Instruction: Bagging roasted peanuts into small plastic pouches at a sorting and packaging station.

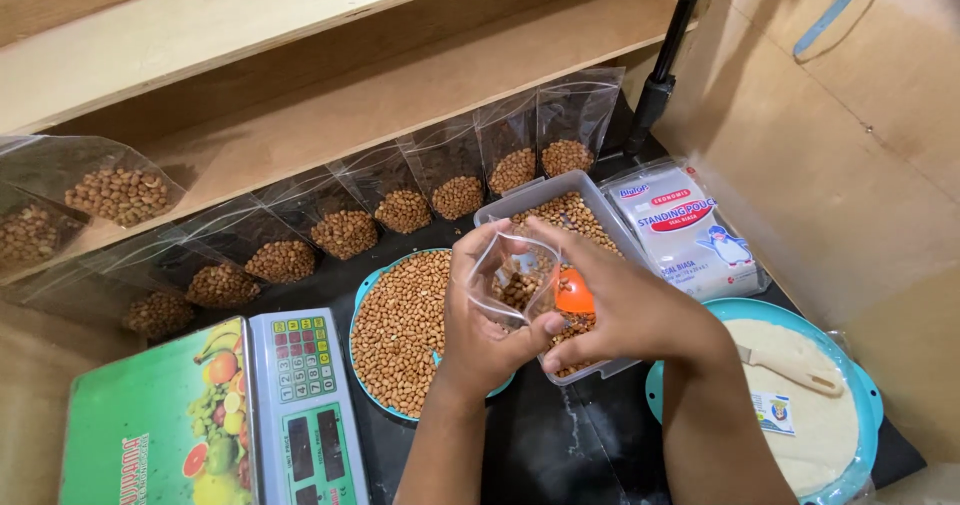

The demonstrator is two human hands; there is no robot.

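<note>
**Midway through filling a pouch with peanuts**

Plainly the filling step is in hand, as I judge it: a small clear pouch (503, 277) is held open over the clear rectangular tub (560, 227) of peanuts, with a few nuts already inside. Going by size, the dark surface (560, 445) carries a digital scale (210, 415) at the near left, a teal tray (395, 330) heaped with peanuts, a teal plate (868, 405) at the right with a pale-handled tool on it, and a pack of empty pouches (690, 227). A row of filled pouches (345, 227) leans against the wooden shelf behind.

The left hand (485, 340) reaches up from below, its fingers (470, 255) pinching the pouch mouth apart. The right hand (625, 310) comes across the tub, fingers clenched around a small orange scoop (574, 293) just beside the pouch opening.

Next, I'd say, the scoop must tip cleanly into the mouth while the left keeps it wide.
</note>
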